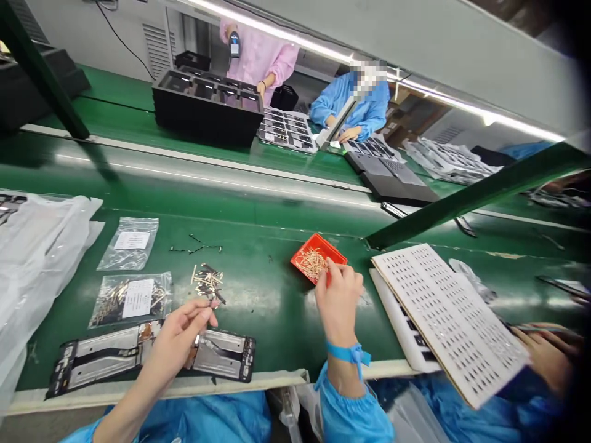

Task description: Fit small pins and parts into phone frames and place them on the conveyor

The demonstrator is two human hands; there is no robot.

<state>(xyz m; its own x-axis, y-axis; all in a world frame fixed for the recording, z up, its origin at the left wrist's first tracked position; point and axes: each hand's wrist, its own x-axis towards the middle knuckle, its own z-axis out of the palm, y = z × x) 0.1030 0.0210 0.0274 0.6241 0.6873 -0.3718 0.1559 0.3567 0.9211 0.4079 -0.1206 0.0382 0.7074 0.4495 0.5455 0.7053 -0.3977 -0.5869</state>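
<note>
Green assembly-line table, midshift: the hands work apart, the left hand pinched above a metal phone frame, the right hand at a red tray of brass pins, placed within easy reach of its fingers.

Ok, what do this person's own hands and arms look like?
The left hand and right hand are ungloved. Both wear loose blue sleeves, the right one with a gathered cuff, and a blue strap with a knot circles that wrist.
</note>
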